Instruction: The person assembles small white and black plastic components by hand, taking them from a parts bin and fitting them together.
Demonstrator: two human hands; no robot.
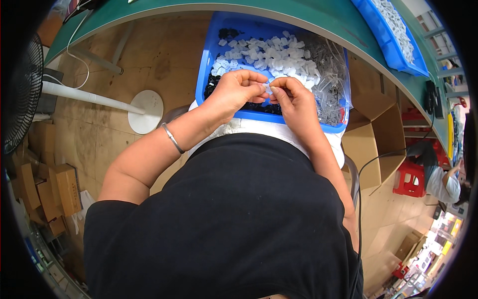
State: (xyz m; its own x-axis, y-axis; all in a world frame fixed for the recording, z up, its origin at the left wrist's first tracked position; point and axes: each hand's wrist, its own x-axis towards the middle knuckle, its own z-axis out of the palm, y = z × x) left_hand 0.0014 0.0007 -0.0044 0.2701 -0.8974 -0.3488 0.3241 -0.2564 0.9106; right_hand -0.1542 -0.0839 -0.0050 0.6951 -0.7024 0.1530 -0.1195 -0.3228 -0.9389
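Observation:
Over a blue tray (203, 74) on my lap, my two hands meet fingertip to fingertip. Thumb and forefinger of my left hand (238, 93) pinch a small whitish, see-through piece (269, 88). My right hand (300, 102) pinches the same piece from the other side; the fingers cover most of it, so its exact kind does not show. Beyond the hands lies a heap of small white plastic parts (271, 52). Small black parts (211, 85) sit at the tray's left side, and more show under the hands. Clear and grey thin parts (329, 102) fill the right side, partly under clear plastic film.
A green table (174, 7) curves across the far side, bearing another blue tray (398, 60) of pale parts. At left stand a fan (22, 94) and a round white base (146, 112). Cardboard boxes (361, 149) lie at right, near a red stool (411, 179) and another person (443, 184).

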